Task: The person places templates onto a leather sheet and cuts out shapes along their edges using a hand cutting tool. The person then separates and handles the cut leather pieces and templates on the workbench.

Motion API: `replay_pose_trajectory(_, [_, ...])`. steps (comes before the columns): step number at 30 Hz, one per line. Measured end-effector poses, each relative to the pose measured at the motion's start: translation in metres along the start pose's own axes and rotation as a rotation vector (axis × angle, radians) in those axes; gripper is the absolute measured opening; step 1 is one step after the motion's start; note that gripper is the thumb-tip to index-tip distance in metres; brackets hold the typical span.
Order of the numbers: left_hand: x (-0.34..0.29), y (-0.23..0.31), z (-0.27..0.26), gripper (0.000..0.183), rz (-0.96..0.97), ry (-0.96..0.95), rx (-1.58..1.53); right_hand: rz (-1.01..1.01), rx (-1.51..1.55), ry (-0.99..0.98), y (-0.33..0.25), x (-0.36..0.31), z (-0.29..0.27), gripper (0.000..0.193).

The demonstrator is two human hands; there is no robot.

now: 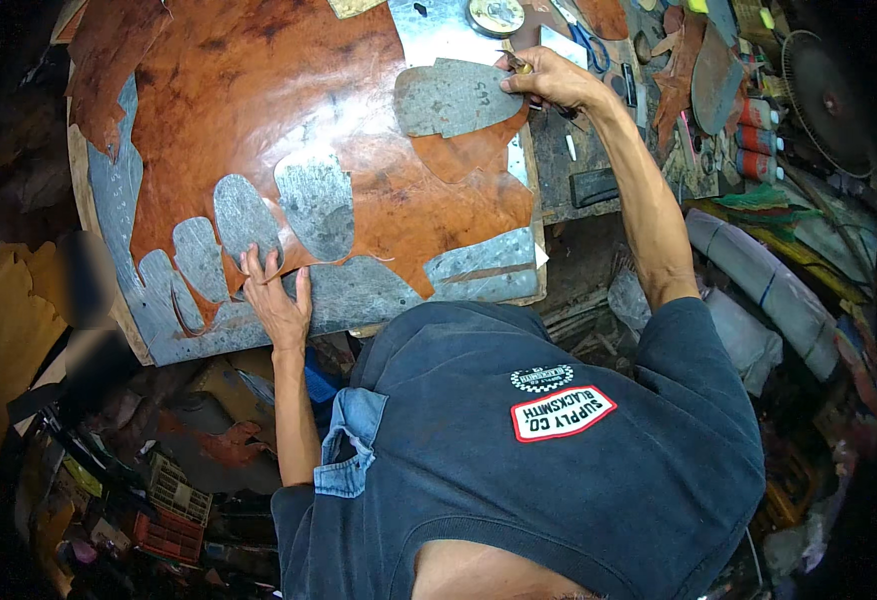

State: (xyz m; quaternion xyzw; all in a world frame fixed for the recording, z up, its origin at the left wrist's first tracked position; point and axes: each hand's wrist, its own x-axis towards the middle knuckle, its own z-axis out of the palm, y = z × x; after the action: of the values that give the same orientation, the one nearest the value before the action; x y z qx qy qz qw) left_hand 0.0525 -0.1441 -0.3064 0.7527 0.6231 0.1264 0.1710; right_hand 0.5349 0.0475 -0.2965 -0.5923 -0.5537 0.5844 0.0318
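A large sheet of brown leather (229, 110) lies on the workbench, with notched edges toward me. My left hand (277, 305) rests with spread fingers at the lower end of a grey oval template (246, 218). Beside it are a larger rounded template (316, 205) and smaller ones (199, 258) to the left. At the far right of the leather, my right hand (551, 78) is closed, its thumb at the edge of a wide grey template (457, 100). A small knife-like tool (516, 64) with a yellowish part sticks out between its fingers; the grip is partly hidden.
A round tin (496, 15) and blue-handled scissors (589, 45) lie at the back right. A black block (595, 187), red bottles (756, 138) and a round fan (827, 100) stand further right. Leather scraps and crates (171, 535) crowd the floor at left.
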Motion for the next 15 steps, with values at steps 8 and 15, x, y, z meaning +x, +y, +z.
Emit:
replay_pose_trajectory(8, [-0.003, 0.001, 0.003, 0.046, -0.013, 0.01, -0.007, 0.001, 0.112, 0.409, -0.032, -0.048, 0.003, 0.026])
replay_pose_trajectory(15, [-0.005, -0.01, 0.005, 0.05, 0.04, 0.028, -0.003, -0.094, 0.081, 0.123, -0.025, -0.095, 0.107, 0.034])
